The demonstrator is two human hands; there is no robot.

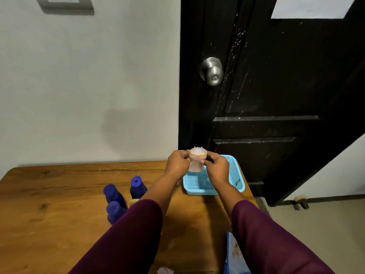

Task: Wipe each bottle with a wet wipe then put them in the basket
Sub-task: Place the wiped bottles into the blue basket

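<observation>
Table, bottle between left grip, right grip

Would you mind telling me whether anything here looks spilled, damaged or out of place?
Nothing on the table looks amiss: the three blue bottles stand upright, the held pink bottle looks intact, the basket sits flat. The only oddity is the black door, flecked with white streaks beside the knob.

On the table a basket sat at the far right corner, before the door, while the left hand and right hand held a bottle between them over its far left edge, and three more bottles stood grouped left of the left arm.
</observation>
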